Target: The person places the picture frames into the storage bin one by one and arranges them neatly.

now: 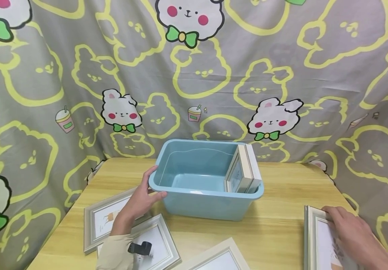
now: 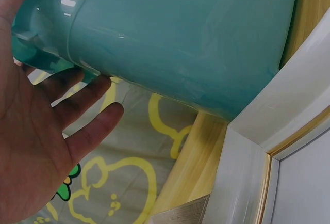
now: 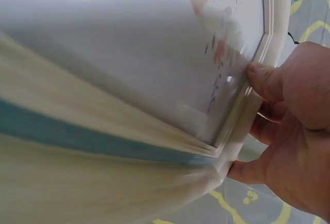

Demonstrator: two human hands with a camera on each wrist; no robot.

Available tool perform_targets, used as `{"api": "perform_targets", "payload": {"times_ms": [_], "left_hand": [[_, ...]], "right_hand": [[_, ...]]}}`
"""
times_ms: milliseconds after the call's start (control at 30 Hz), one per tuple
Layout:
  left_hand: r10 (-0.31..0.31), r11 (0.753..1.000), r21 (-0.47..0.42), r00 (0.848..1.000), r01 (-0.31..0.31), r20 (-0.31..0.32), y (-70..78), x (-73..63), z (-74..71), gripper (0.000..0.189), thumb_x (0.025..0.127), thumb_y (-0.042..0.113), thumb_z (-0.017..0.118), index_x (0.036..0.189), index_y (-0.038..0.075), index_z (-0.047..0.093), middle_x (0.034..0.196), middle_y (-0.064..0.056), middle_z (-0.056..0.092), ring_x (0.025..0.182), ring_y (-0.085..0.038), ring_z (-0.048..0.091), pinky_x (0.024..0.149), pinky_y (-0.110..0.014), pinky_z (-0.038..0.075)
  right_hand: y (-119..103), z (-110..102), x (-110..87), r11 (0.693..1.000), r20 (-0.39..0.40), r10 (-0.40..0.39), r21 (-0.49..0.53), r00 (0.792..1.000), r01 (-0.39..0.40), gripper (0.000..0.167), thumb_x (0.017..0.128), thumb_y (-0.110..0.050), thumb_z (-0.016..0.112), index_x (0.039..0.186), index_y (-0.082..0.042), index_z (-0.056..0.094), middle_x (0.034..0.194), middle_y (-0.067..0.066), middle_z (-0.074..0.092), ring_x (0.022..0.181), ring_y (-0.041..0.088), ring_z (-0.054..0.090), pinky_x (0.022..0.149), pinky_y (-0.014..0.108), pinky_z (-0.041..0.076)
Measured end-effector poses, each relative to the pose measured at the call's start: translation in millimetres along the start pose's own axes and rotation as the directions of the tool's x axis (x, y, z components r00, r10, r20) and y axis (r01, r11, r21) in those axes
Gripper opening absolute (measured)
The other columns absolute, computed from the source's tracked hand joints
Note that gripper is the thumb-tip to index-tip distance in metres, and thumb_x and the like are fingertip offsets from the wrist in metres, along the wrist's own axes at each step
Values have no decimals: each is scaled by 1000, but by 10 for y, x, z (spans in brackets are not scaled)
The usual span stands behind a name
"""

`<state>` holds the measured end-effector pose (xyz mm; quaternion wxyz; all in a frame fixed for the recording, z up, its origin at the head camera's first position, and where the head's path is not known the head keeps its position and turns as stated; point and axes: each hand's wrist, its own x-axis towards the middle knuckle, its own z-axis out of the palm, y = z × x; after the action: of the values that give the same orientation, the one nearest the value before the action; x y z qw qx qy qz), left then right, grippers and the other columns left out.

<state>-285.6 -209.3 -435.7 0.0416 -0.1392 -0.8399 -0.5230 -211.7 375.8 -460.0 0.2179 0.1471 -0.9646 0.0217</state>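
My left hand (image 1: 140,202) holds the front left corner of a light blue plastic tub (image 1: 207,205), thumb at the front rim and fingers along the left side. In the left wrist view, several fingers (image 2: 85,100) stretch beside the tub's wall. At the far right, my right hand (image 1: 352,228) grips the edge of a silver picture frame (image 1: 312,225). The right wrist view shows the thumb (image 3: 265,79) on its front border and other fingers behind. Inside the tub, a cream picture frame (image 1: 242,168) and a white-edged picture frame (image 1: 253,168) stand upright against the right end.
A grey picture frame (image 1: 90,228) lies at the left of the wooden table (image 1: 275,221), partly under my left arm. Another silver frame (image 1: 170,240) overlaps it, and a cream frame (image 1: 238,251) lies at the front. A patterned curtain (image 1: 214,82) hangs behind the table.
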Motion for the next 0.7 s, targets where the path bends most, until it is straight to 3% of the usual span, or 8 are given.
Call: {"api": "perform_targets", "payload": {"times_ms": [233,700], "left_hand": [[-1,1000,7,1000,1,-1,-3,-3,-5,88,85,26,73,151,31,15,146,-16,41,127,-38,49,101,-60,41],[-17,1000,13,1000,17,-8,14,-3,-6,88,85,28,73,151,34,16,147,-14,40,128,-37,48,100,-60,42]], "right_hand": [[-98,-89,57,999,-41,31,31,999,-30,48,70,13,69,112,-6,53,100,16,60,91,37,58,70,61,38],[-155,-213,204,1000,-175,19,26,984,-15,46,74,10,65,115,-10,56,103,15,61,97,35,54,81,62,33]]}}
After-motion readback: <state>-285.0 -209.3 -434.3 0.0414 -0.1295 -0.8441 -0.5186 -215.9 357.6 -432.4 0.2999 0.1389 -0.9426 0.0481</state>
